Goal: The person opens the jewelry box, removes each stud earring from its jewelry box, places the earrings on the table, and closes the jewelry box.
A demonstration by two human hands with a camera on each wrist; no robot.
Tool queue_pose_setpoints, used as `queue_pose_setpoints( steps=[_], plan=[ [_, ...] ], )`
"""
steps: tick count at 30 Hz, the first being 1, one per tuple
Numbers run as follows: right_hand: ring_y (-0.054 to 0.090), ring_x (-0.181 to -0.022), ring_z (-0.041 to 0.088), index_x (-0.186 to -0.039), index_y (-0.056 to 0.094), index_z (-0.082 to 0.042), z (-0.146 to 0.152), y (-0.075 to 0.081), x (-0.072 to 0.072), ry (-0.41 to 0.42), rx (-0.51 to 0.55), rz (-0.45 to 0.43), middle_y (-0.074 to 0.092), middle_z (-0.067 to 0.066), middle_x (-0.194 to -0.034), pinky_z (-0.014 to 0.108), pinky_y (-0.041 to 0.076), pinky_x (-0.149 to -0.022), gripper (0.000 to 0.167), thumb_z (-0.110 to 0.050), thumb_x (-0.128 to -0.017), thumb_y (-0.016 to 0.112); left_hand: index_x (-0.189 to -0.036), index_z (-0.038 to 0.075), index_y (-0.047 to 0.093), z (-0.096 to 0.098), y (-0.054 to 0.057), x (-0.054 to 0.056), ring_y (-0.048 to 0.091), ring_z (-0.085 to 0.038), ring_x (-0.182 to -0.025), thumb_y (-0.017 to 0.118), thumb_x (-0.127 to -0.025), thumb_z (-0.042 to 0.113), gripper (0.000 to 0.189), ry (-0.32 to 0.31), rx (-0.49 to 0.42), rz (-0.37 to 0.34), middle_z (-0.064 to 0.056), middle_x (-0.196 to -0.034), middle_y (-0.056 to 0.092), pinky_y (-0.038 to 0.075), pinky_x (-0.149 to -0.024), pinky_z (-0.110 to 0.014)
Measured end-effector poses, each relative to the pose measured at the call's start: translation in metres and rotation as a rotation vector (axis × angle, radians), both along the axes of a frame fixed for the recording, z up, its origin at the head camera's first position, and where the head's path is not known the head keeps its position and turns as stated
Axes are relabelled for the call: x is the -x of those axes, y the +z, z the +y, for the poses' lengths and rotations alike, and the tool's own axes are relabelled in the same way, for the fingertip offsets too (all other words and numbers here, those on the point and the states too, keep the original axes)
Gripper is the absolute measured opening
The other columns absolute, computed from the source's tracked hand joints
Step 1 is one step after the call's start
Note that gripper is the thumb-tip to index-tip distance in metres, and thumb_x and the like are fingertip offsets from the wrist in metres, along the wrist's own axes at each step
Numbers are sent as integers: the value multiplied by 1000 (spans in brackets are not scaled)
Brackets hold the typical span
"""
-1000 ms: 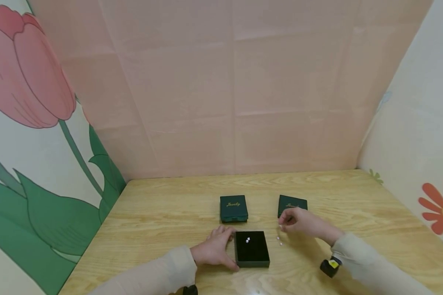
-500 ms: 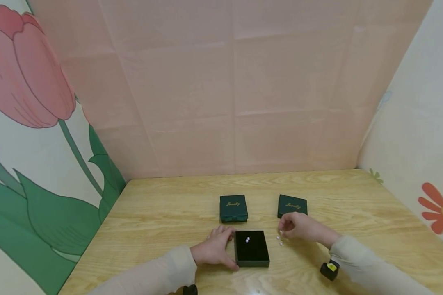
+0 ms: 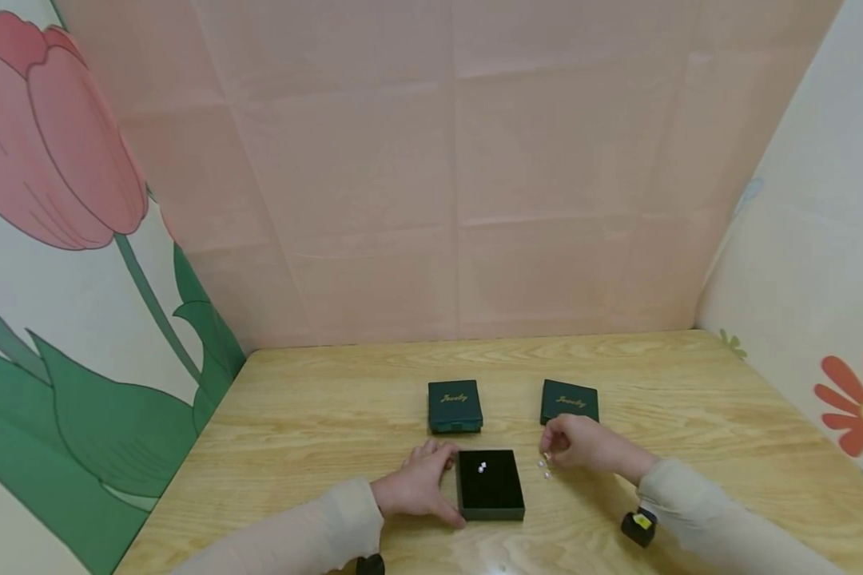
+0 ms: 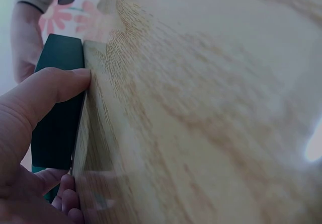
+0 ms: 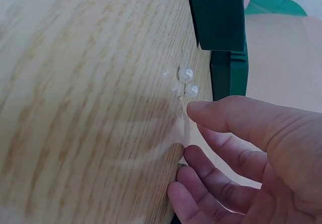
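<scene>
A black-lined box base (image 3: 491, 485) stands on the table with small pearl studs (image 3: 482, 469) on its dark lining. My left hand (image 3: 420, 485) grips it at its left side, thumb along the near face and fingers at the far corner; the left wrist view shows the thumb (image 4: 65, 83) against the dark green wall. Two pearl earrings (image 5: 187, 80) lie on the wood to the right of the base. Just beside them is my right hand (image 3: 574, 441), fingers loosely bent, the thumb tip close to the nearer pearl. Nothing shows between its fingertips, though the index tip is hidden behind the thumb.
A dark green box (image 3: 455, 406) with gold lettering sits behind the base. Another green lettered piece (image 3: 570, 401) lies behind my right hand, partly covered by it. The wooden table (image 3: 316, 415) meets a pink backdrop (image 3: 374, 239) at its far edge.
My right hand has come slightly down toward the two pearl earrings on the table, uncovering more of the lettered piece behind it. The left hand and the box base have stayed put.
</scene>
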State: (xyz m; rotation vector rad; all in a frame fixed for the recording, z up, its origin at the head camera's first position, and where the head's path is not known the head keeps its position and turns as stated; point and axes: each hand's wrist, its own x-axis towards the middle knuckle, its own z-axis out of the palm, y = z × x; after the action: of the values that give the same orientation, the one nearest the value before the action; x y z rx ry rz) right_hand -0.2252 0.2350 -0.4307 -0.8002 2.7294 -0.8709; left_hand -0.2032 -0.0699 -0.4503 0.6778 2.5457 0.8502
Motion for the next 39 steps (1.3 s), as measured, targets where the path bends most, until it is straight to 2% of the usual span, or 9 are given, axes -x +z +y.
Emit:
queue_pose_setpoints(
  steps=[10,20,26,29,34,39],
  plan=[
    [44,-69,4,-79,64,-10,-1,-2,2,-2,-33,52,56,-4,-76,22,39,-61,16,-1,-73,76,-130,20,47,1,2,0,39,-17,-103,91,-59,30,84,4,1,20,4,-108,45,35,-89,-35],
    [44,-73,8,-79,63,-11,-1,-6,1,-50,-57,38,53,-2,-81,23,39,-64,18,-2,-72,77,-130,21,47,0,1,1,38,-17,-104,91,-60,31,83,5,6,2,5,-109,43,34,-90,-35],
    [44,-73,8,-79,63,-12,-1,-7,1,-50,-61,36,53,-2,-82,23,39,-64,19,-3,-72,78,-130,21,47,1,-1,0,38,-16,-103,91,-59,32,84,6,12,16,5,-109,44,35,-90,-35],
    [45,-73,7,-81,63,-11,0,-5,2,-37,-63,22,54,-2,-81,23,39,-64,19,-3,-72,78,-130,21,47,1,-2,0,38,-16,-103,91,-60,32,83,4,9,20,5,-109,44,36,-89,-35],
    [48,-75,10,-87,62,-8,-2,5,0,-27,-39,-51,59,-1,-84,24,41,-66,20,-9,-75,78,-130,21,47,1,-2,0,38,-16,-103,91,-60,31,83,4,4,16,5,-108,44,36,-89,-35],
    [57,-83,13,-93,62,-8,-12,15,-4,-22,29,-76,62,0,-93,26,47,-71,17,-16,-84,73,-130,21,47,0,-2,0,38,-15,-101,91,-60,32,83,7,9,15,6,-108,45,35,-88,-33]
  ],
)
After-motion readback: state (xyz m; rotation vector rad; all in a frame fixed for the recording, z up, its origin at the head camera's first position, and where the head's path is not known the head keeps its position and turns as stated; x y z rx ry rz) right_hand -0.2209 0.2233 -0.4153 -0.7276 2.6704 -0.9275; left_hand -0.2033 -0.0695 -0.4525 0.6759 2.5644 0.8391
